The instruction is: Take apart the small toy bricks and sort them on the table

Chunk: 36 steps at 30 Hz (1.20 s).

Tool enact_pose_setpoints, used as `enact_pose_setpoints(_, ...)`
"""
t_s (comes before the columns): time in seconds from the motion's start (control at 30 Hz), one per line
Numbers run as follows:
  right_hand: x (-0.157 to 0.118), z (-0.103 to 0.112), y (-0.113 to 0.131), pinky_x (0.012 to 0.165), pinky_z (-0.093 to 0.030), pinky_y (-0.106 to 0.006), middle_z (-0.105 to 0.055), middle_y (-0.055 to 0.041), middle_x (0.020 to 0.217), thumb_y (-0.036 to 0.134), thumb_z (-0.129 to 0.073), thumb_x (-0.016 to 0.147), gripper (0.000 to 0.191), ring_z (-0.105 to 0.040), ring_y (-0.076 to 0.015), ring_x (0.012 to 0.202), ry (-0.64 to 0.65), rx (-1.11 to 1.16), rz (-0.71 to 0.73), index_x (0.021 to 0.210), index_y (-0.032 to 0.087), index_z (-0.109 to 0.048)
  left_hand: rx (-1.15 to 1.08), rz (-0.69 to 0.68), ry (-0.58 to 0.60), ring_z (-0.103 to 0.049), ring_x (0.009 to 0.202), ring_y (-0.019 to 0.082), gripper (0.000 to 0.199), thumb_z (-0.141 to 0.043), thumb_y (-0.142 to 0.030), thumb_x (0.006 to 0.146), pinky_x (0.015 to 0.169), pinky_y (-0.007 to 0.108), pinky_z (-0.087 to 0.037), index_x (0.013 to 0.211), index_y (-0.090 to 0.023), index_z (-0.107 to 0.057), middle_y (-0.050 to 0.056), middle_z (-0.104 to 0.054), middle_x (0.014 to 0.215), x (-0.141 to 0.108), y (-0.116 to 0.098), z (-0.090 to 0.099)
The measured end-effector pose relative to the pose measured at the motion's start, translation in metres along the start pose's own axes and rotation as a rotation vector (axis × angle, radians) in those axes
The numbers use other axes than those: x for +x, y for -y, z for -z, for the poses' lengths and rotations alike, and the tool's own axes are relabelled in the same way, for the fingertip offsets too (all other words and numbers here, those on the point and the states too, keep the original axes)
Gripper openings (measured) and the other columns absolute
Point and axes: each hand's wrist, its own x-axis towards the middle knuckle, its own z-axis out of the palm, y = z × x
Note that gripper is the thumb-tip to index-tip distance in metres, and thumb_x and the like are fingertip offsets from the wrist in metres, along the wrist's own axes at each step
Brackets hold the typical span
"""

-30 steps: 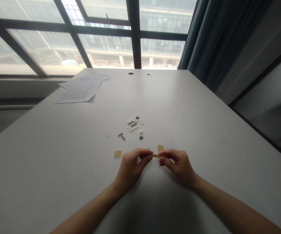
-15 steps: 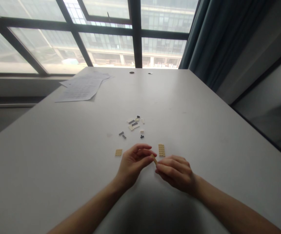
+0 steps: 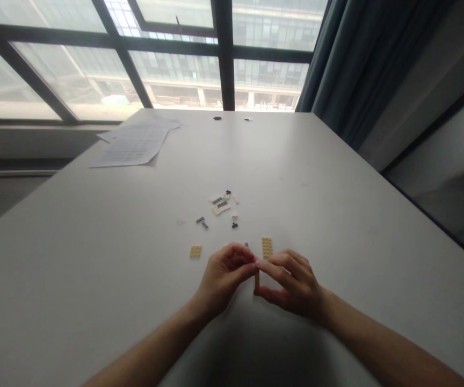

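A tan brick piece (image 3: 256,281), seen edge-on, is held between my two hands. My left hand (image 3: 224,276) pinches its upper end with thumb and fingers. On its right side, my right hand (image 3: 292,279) has fingertips at the top and the thumb at the lower end. Just beyond my right fingers lies a tan studded plate (image 3: 267,246). Another, smaller tan plate (image 3: 195,251) rests to the left of my left hand. A small grey piece (image 3: 246,244) shows just beyond my left fingers, partly hidden.
Farther up the white table (image 3: 95,258) several small white, grey and black pieces (image 3: 221,205) lie in a loose group. Printed papers (image 3: 133,145) are at the far left. A window and a dark curtain (image 3: 336,70) stand behind.
The tan piece has turned from slanted to nearly upright in the view. My right fingertips have moved up to its top, with the thumb lower. The small grey piece now shows past my left fingers.
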Motion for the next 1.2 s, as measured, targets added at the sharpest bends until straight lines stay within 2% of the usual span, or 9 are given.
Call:
enact_pose_setpoints(0.23,0.001,0.0,0.0,0.071,-0.052,-0.036,-0.066,-0.0078,0.09,0.036,-0.069,0.081,0.049,-0.061,-0.0205,0.078,0.003,0.026,-0.017,0.123,0.018,-0.053,0.026,0.023,-0.011,-0.062,0.065,0.009,0.021,-0.077,-0.024,0.072,0.063,0.019,-0.05,0.077,-0.013,-0.06,-0.001,-0.066,0.069,-0.003,0.004,-0.001)
enact_pose_setpoints(0.4,0.001,0.002,-0.002,0.07,-0.051,-0.036,-0.068,-0.0076,0.088,0.035,-0.071,0.079,0.049,-0.062,-0.0208,0.077,-0.004,0.015,-0.016,0.12,0.017,-0.054,0.127,-0.019,0.023,-0.063,0.067,0.011,0.018,-0.073,-0.025,0.076,0.062,0.021,-0.05,0.081,-0.014,-0.059,0.0,-0.066,0.072,-0.003,0.006,-0.002)
enact_pose_setpoints(0.5,0.001,0.005,-0.008,0.072,-0.051,-0.035,-0.068,-0.0073,0.09,0.031,-0.072,0.078,0.045,-0.062,-0.0209,0.078,-0.014,-0.005,-0.059,0.118,0.018,-0.055,0.402,-0.153,0.029,-0.064,0.074,0.015,0.011,-0.065,-0.025,0.083,0.07,0.028,-0.052,0.088,-0.016,-0.061,0.003,-0.068,0.08,-0.006,0.007,-0.002)
enact_pose_setpoints(0.6,0.0,0.012,-0.023,0.075,-0.05,-0.034,-0.067,-0.0081,0.093,0.032,-0.072,0.078,0.04,-0.062,-0.0218,0.083,0.012,-0.033,-0.18,0.114,0.018,-0.057,0.845,-0.402,0.091,-0.062,0.096,0.02,0.014,-0.059,-0.023,0.086,0.088,0.038,-0.05,0.1,-0.019,-0.062,0.007,-0.068,0.102,-0.011,0.01,-0.001)
enact_pose_setpoints(0.7,-0.002,0.018,-0.04,0.075,-0.05,-0.034,-0.065,-0.0074,0.091,0.032,-0.071,0.078,0.036,-0.061,-0.0219,0.083,0.14,-0.048,-0.355,0.109,0.018,-0.06,1.206,-0.588,0.216,-0.049,0.122,0.027,0.028,-0.056,-0.026,0.088,0.102,0.046,-0.042,0.115,-0.019,-0.058,0.011,-0.058,0.127,-0.014,0.015,0.0)
enact_pose_setpoints(0.77,-0.003,0.02,-0.048,0.075,-0.049,-0.035,-0.064,-0.0065,0.089,0.032,-0.073,0.076,0.036,-0.06,-0.0221,0.082,0.233,-0.059,-0.45,0.107,0.017,-0.061,1.368,-0.634,0.271,-0.041,0.131,0.03,0.037,-0.056,-0.031,0.088,0.106,0.049,-0.038,0.123,-0.018,-0.054,0.013,-0.051,0.136,-0.014,0.018,0.0)
enact_pose_setpoints(0.9,-0.002,0.021,-0.053,0.079,-0.047,-0.037,-0.064,-0.0066,0.09,0.034,-0.074,0.075,0.038,-0.057,-0.0234,0.085,0.326,-0.059,-0.52,0.107,0.018,-0.063,1.508,-0.63,0.33,-0.035,0.136,0.03,0.046,-0.055,-0.037,0.088,0.111,0.05,-0.033,0.129,-0.016,-0.049,0.014,-0.045,0.142,-0.011,0.019,0.001)
enact_pose_setpoints(1.2,0.001,0.02,-0.053,0.084,-0.044,-0.038,-0.063,-0.0061,0.092,0.035,-0.075,0.072,0.042,-0.055,-0.0239,0.09,0.393,-0.024,-0.551,0.11,0.02,-0.065,1.549,-0.582,0.398,-0.037,0.136,0.029,0.048,-0.056,-0.039,0.087,0.113,0.049,-0.031,0.129,-0.017,-0.047,0.014,-0.046,0.142,-0.009,0.018,0.001)
